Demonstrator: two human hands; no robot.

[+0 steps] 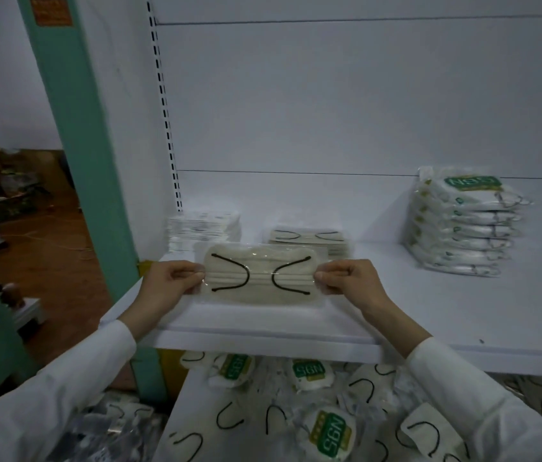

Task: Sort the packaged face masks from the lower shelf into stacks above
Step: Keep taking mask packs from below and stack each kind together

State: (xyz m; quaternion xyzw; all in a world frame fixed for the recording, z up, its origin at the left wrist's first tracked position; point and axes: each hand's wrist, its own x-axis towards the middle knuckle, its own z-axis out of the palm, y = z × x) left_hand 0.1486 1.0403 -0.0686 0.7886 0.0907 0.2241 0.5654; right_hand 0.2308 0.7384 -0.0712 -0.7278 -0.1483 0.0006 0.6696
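- Nearest you, the lower shelf (193, 395) holds a loose heap of packets. Some are flat beige masks with black ear loops, and the white N95 packets (329, 431) carry a green label reading "N95", seen upside down.
- Your left hand (169, 281) and right hand (353, 281) each pinch one short end of a clear-wrapped mask packet (259, 278), held level just above the front of the upper shelf (429, 315).
- The mask inside is beige and pleated, with two black ear loops curving inward; no writing shows on it.
- Behind it lies a low beige stack (306, 240), with a white stack (203, 230) to its left.
- Far right stands a taller N95 stack (463, 225).
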